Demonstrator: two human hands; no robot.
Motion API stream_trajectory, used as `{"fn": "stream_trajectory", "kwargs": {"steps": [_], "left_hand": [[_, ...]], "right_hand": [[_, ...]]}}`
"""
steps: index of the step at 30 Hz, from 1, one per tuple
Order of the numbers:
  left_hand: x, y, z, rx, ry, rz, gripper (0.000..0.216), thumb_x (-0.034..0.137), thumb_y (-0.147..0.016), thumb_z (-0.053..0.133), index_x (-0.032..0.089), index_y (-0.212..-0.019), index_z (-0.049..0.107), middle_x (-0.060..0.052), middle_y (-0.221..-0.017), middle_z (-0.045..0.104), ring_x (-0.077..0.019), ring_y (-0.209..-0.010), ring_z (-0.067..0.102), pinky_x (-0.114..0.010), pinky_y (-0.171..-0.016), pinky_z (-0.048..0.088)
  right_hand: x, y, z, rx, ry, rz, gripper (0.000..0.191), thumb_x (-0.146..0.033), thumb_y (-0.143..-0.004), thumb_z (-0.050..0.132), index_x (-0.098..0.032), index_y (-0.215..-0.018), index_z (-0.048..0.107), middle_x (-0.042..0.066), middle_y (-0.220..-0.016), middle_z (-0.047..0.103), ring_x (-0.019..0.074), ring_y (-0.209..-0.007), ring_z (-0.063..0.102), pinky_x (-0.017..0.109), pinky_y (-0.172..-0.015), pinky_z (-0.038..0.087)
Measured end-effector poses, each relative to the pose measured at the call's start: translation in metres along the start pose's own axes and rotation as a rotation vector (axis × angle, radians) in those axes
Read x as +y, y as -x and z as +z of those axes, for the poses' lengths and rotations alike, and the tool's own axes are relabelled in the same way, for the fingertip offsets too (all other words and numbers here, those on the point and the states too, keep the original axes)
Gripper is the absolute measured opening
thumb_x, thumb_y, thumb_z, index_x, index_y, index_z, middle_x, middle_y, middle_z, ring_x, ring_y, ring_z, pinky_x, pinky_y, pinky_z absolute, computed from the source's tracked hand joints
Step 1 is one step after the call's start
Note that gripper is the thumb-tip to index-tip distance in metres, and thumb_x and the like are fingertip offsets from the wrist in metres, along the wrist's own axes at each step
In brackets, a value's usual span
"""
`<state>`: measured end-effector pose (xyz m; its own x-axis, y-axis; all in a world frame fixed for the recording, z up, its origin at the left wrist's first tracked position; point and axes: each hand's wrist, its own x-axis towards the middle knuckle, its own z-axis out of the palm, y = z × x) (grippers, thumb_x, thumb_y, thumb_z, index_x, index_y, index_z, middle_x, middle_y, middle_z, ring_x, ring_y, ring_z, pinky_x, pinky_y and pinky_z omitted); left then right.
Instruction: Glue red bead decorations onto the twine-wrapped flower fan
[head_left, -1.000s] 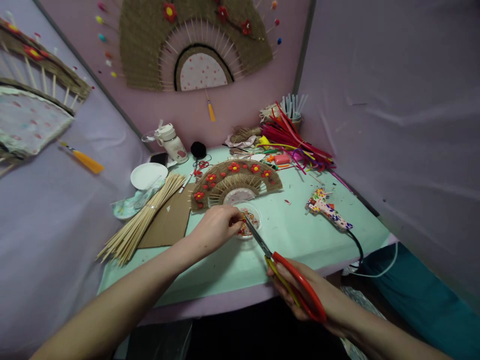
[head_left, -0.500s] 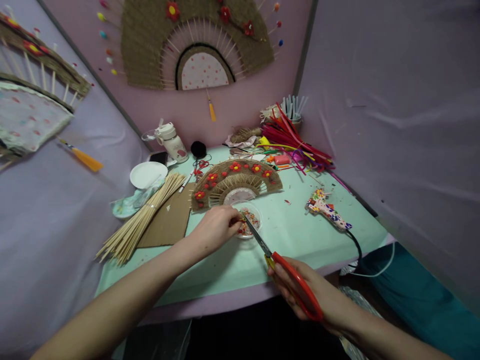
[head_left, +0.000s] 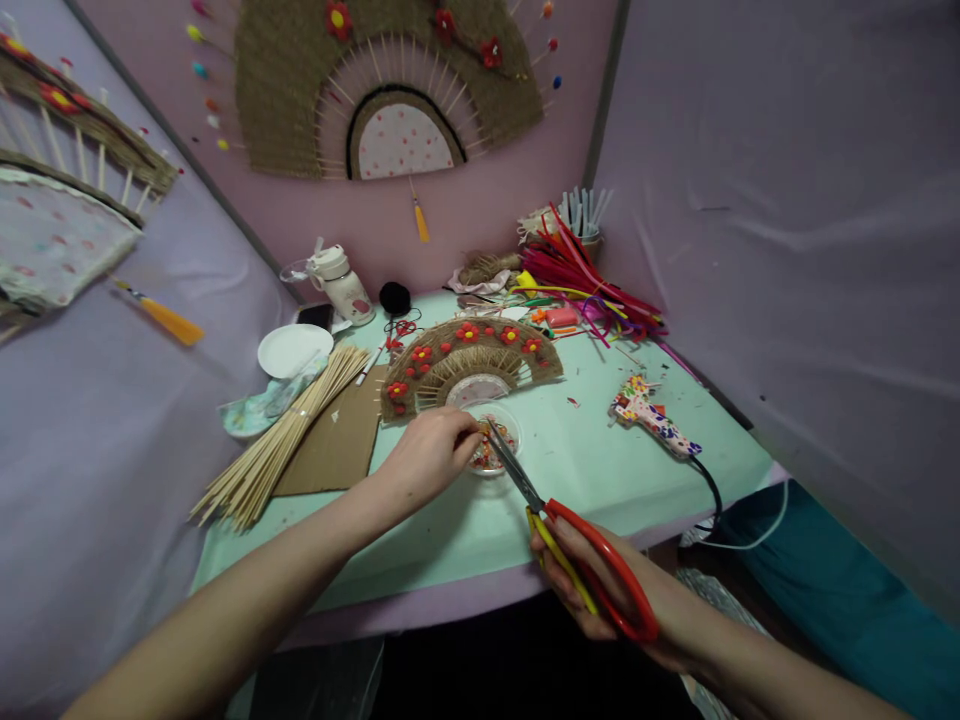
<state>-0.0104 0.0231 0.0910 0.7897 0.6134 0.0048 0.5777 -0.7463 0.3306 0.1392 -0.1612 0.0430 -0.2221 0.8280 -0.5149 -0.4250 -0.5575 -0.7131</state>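
My right hand (head_left: 581, 560) grips scissors (head_left: 592, 545) with red and yellow handles; the blades point up and left, tips beside my left fingertips. Over the near-left rim of a clear bowl, my left hand (head_left: 435, 445) is pinched closed; whatever sits between its fingertips is too small to make out. Small red, orange and clear pieces (head_left: 491, 455) lie in the clear bowl (head_left: 517, 425). Just behind the bowl lies a fan (head_left: 442, 355) of brown woven strips with red flowers and a pale dotted centre.
Bamboo sticks (head_left: 289, 440) lie across cardboard (head_left: 341, 450) at left, near a white plate (head_left: 295, 350) and a bottle (head_left: 343, 285). At right is a patterned glue gun (head_left: 656, 420) with a cord. Pipe cleaners (head_left: 592, 270) are heaped at the back right. A large fan (head_left: 281, 100) hangs behind.
The scissors' handles have spread apart in my right hand, and the blades have parted slightly at the tips. My left hand stays pinched above the bowl. The whole view has shifted a little.
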Motion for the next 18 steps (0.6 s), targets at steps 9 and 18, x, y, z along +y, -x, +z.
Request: {"fn": "stream_trajectory", "kwargs": {"steps": [9,18], "left_hand": [[-0.0026,0.0027,0.0024,-0.022,0.084,0.021,0.022,0.023,-0.088,0.05,0.017,-0.081,0.07,-0.005,-0.082,0.07,-0.0158,-0.076,0.061,-0.026,-0.07,0.042],[-0.0049,0.0024,0.0055,-0.035,0.103,0.005,0.023,0.024,-0.088,0.05,0.017,-0.082,0.071,-0.005,-0.082,0.07,-0.0159,-0.075,0.061,-0.026,-0.07,0.041]], "right_hand": [[-0.0022,-0.0066,-0.0001,0.101,0.16,0.042,0.06,-0.077,-0.071,0.055,-0.022,-0.095,0.052,-0.005,-0.066,0.046,0.0032,-0.045,0.032,0.015,-0.037,0.02],[-0.0022,-0.0077,0.0005,0.135,0.208,0.032,0.066,-0.081,-0.062,0.058,-0.023,-0.092,0.05,-0.006,-0.063,0.044,0.0057,-0.047,0.035,0.017,-0.036,0.024]]}}
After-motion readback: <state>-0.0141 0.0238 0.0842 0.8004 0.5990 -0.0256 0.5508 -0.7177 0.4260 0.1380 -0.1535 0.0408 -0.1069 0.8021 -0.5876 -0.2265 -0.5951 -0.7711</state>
